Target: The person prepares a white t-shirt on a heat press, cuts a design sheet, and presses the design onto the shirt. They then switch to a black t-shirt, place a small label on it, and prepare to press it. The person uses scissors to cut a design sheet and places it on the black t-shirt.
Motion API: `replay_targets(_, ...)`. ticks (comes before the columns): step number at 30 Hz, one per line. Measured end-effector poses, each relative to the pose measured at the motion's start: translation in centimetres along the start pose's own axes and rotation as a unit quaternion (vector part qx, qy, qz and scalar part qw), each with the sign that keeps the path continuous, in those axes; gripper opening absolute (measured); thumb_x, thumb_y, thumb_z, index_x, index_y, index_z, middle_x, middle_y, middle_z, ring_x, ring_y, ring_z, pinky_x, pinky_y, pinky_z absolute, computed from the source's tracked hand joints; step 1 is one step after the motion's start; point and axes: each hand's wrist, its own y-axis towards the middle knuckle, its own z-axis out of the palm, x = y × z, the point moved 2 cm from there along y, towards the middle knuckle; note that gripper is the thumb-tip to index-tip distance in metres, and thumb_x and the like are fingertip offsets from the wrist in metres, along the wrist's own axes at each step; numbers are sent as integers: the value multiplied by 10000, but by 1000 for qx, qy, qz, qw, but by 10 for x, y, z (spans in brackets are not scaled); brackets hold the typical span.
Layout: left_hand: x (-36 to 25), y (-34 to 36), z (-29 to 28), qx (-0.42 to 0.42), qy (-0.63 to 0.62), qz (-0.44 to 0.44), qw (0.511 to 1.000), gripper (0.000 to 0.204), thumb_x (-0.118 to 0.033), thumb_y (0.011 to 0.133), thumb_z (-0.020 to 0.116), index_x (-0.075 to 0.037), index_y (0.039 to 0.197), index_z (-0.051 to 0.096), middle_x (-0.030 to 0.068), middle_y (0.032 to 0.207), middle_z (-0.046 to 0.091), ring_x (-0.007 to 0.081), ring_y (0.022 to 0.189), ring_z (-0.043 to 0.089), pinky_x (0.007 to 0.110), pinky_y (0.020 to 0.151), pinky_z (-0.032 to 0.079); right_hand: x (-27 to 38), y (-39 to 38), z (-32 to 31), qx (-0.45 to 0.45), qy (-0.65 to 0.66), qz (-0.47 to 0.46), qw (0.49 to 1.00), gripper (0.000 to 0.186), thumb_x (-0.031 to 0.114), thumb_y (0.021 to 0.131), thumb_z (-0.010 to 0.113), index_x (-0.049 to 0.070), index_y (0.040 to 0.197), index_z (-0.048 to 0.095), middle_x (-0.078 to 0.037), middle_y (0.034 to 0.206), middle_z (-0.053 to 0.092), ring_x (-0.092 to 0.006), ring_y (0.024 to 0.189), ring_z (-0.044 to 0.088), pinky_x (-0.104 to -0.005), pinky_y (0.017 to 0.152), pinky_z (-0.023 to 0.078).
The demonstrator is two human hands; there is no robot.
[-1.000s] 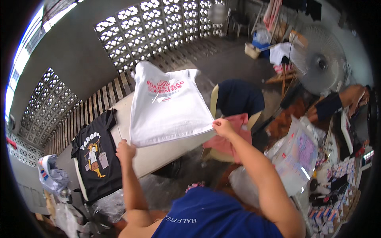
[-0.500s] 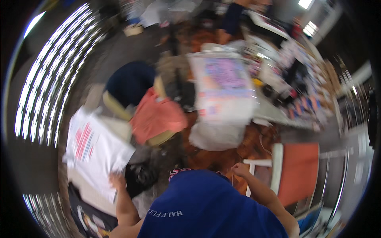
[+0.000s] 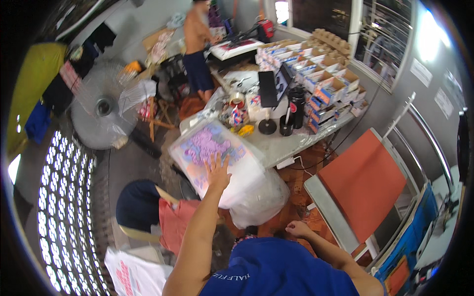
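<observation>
My left hand (image 3: 217, 173) reaches forward, its fingers spread flat over a pale stack with a purple and orange print (image 3: 212, 144). It rests on or hovers just above the stack; I cannot tell which. Clear plastic (image 3: 261, 197) hangs in a bulge from the stack's near side. My right hand (image 3: 298, 229) is held low in front of me, its fingers curled in, and nothing shows in it. To the left lie a salmon-coloured shirt (image 3: 177, 222) and a dark navy one (image 3: 136, 209) on boards, with a white printed shirt (image 3: 136, 271) nearer me.
A table with a dark tablet on a stand (image 3: 267, 89) and rows of small cardboard boxes (image 3: 326, 81) stands ahead. An orange-red board (image 3: 365, 180) is at the right, beside metal rails. A large fan (image 3: 104, 107) stands at left. Another person (image 3: 197, 54) works at the back.
My view has swung, bringing the fan and the other person into sight. My left hand has left the white shirt and now stretches over the purple-printed stack. My right hand stays curled.
</observation>
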Motion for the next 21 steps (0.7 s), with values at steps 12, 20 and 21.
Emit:
replay_targets(12, 70, 39, 40, -112, -87, 105, 984, 388, -162, 892, 570, -152, 1276, 626, 43, 1242, 643, 258, 1207, 554, 433, 1038, 421, 153, 119, -21, -31, 84, -44, 995, 304, 340, 891, 635, 56, 966, 711, -121, 890, 731, -246, 782, 682, -379, 716, 520)
replay_targets(20, 204, 73, -33, -18, -533, -74, 842, 198, -21, 956, 562, -18, 1093, 705, 15, 967, 698, 95, 870, 607, 246, 788, 477, 243, 206, -39, -56, 371, -2, 927, 236, 273, 921, 650, 39, 950, 667, -63, 819, 672, -175, 675, 641, -313, 622, 532)
replay_targets(21, 222, 73, -48, -23, -544, -65, 836, 225, -115, 996, 586, -15, 1175, 679, 0, 1007, 692, 81, 882, 596, 239, 805, 471, 260, 213, -39, -51, 434, -1, 899, 247, 281, 921, 662, 35, 941, 659, -65, 821, 662, -173, 673, 636, -313, 626, 541)
